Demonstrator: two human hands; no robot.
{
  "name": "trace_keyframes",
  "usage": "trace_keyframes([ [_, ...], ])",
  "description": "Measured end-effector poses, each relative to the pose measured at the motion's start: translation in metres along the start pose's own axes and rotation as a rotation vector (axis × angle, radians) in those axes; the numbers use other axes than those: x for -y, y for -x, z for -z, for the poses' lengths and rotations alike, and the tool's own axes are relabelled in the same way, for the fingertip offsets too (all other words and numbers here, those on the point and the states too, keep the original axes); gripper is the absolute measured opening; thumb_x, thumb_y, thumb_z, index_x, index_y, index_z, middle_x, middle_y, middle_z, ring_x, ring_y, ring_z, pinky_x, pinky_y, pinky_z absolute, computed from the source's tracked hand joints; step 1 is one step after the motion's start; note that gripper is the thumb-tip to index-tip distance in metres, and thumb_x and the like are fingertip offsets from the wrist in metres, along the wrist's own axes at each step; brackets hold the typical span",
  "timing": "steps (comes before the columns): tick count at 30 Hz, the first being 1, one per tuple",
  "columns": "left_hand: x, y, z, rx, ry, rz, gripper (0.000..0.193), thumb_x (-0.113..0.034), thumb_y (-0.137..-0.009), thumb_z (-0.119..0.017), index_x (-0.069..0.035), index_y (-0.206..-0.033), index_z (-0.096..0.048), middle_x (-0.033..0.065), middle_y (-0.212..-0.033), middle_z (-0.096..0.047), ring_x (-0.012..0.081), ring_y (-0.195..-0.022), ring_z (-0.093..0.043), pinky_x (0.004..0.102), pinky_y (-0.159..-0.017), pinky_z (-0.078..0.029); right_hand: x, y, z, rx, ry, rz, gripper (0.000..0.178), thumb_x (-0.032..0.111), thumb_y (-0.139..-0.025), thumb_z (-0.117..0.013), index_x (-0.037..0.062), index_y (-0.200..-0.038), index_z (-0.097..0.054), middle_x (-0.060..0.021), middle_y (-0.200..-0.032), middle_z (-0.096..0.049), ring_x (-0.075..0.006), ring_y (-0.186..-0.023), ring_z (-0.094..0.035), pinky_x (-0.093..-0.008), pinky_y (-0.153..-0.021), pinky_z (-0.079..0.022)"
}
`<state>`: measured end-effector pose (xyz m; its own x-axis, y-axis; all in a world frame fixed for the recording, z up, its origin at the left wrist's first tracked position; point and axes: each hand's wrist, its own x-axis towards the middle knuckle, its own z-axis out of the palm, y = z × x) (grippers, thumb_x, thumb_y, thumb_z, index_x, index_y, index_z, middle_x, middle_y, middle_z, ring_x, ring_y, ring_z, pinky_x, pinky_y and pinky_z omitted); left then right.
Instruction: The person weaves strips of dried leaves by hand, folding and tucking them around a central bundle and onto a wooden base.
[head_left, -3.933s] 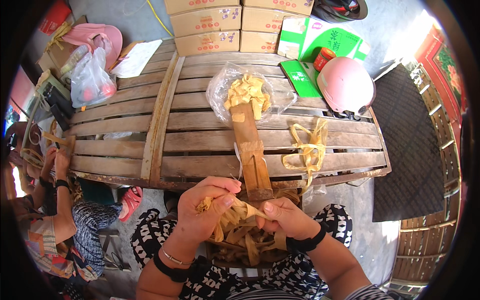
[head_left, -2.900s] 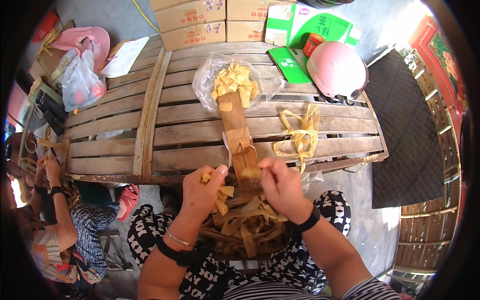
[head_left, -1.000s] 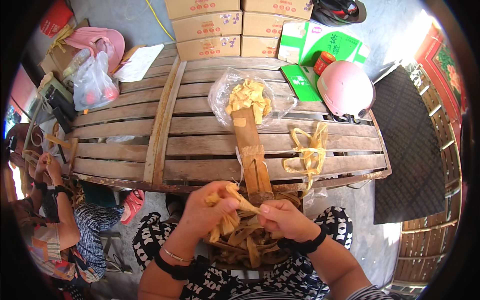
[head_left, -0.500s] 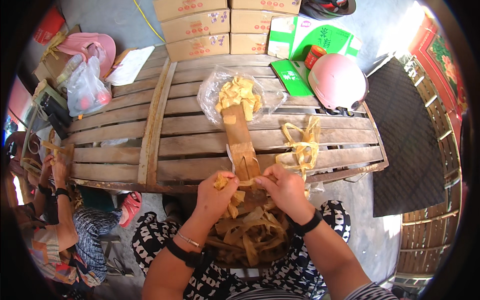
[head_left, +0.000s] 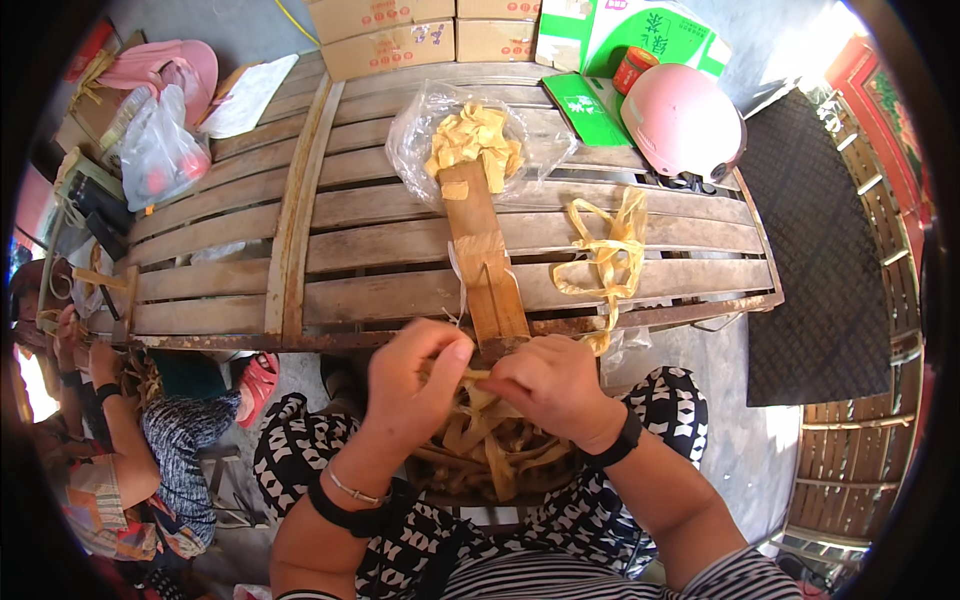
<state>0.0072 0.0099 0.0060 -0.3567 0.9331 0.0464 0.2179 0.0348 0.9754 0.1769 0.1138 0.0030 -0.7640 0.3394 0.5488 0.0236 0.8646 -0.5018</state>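
Both of my hands are in front of the table's near edge, above a heap of tan strips (head_left: 510, 455) in my lap. My left hand (head_left: 415, 375) is closed, thumb on bent fingers, pinching a thin yellowish strip (head_left: 479, 374). My right hand (head_left: 560, 390) grips the strip's other side with its fingers curled. Just beyond them, a narrow wooden board (head_left: 482, 250) with a slit near its close end juts over the table edge. At its far end, folded yellow pieces (head_left: 475, 135) are piled on a clear plastic bag (head_left: 405, 150).
The slatted table (head_left: 390, 290) holds looped yellow strips (head_left: 615, 250), a pink helmet (head_left: 685, 120), green cardboard (head_left: 590, 110), a red can (head_left: 633, 68) and a plastic bag (head_left: 165, 150). Cartons (head_left: 390, 50) stand behind. Another person's hands (head_left: 95, 350) work at the left.
My hands have drawn the strip off the board's near end, toward my body. The view has tipped downward, so the table sits higher in it.
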Motion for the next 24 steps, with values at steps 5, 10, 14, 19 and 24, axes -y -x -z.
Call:
trace_keyframes([
  [5, 0.016, 0.015, -0.037, 0.155, 0.497, 0.411, 0.018, -0.014, -0.096, -0.056, 0.001, -0.099, -0.067, 0.0095, -0.086, -0.068, 0.0100, -0.078, -0.061, 0.0284, -0.071, -0.050, 0.004, 0.004, -0.002, 0.126, -0.130, 0.138, 0.023, 0.021, -0.073, -0.079, 0.0136, -0.073, -0.057, -0.0017, -0.067, -0.055, -0.0224, -0.057, -0.057, -0.0328, -0.052, -0.044],
  [10, -0.019, 0.018, -0.021, 0.710, 0.265, 0.290, 0.019, -0.020, -0.093, -0.065, -0.004, -0.103, -0.069, 0.0054, -0.096, -0.070, 0.0102, -0.085, -0.061, 0.0282, -0.078, -0.050, 0.003, 0.001, 0.014, 0.146, -0.320, 0.114, 0.020, 0.021, -0.077, -0.076, 0.0119, -0.070, -0.060, -0.0021, -0.061, -0.055, -0.0248, -0.052, -0.055, -0.0354, -0.048, -0.042],
  [14, -0.046, 0.013, 0.000, 0.778, 0.224, 0.118, 0.027, -0.022, -0.088, -0.070, -0.012, -0.114, -0.069, 0.0051, -0.096, -0.069, 0.0151, -0.084, -0.064, 0.0288, -0.076, -0.051, 0.009, -0.009, 0.028, 0.100, -0.466, -0.245, 0.023, 0.021, -0.090, -0.067, 0.0069, -0.071, -0.062, -0.0048, -0.059, -0.054, -0.0199, -0.049, -0.052, -0.0317, -0.048, -0.041],
  [19, -0.023, 0.017, 0.001, 0.377, -0.401, -0.365, 0.037, -0.019, -0.079, -0.071, -0.023, -0.115, -0.070, 0.0035, -0.074, -0.057, 0.0233, -0.066, -0.060, 0.0333, -0.059, -0.049, 0.029, -0.002, 0.009, 0.353, -1.291, -1.121, 0.025, 0.023, -0.100, -0.053, 0.0013, -0.095, -0.063, -0.0046, -0.069, -0.058, -0.0107, -0.052, -0.051, -0.0235, -0.048, -0.041],
  [24, -0.015, 0.017, 0.007, 0.311, -0.521, -0.601, 0.020, -0.020, -0.070, -0.073, -0.021, -0.090, -0.070, 0.0024, -0.063, -0.043, 0.0215, -0.054, -0.050, 0.0337, -0.050, -0.042, 0.024, 0.027, -0.019, 0.656, -2.020, -1.394, 0.021, 0.017, -0.099, -0.048, 0.0012, -0.107, -0.060, -0.0096, -0.071, -0.058, -0.0067, -0.041, -0.044, -0.0157, -0.035, -0.032],
])
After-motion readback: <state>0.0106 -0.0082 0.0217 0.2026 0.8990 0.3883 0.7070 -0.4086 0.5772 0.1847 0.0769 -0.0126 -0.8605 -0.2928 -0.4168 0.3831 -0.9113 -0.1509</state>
